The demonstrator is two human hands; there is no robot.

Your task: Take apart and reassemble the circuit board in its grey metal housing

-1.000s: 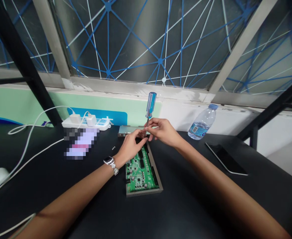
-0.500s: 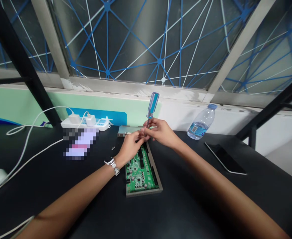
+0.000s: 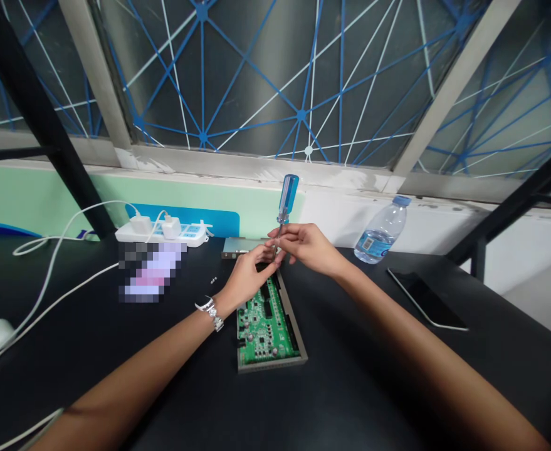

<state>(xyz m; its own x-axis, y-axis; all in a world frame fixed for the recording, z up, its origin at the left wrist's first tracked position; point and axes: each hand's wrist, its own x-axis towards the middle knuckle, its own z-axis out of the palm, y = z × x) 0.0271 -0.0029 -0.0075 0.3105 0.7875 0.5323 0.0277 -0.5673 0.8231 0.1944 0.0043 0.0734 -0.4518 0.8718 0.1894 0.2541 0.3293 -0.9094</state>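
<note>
The step in hand looks like steadying a screwdriver (image 3: 288,195) at the circuit board's (image 3: 263,335) twelve-o'clock end; the next move calls for a near-upright shaft. The right hand's (image 3: 310,247) fingers pinch that shaft, almost closed; the left hand's (image 3: 243,280) curl near the tip, their grip impossible to tell. Counted: one screwdriver, one circuit board; around it on the bench (image 3: 345,388), one water bottle (image 3: 377,244) at two o'clock, one phone (image 3: 425,297) at three.
</note>
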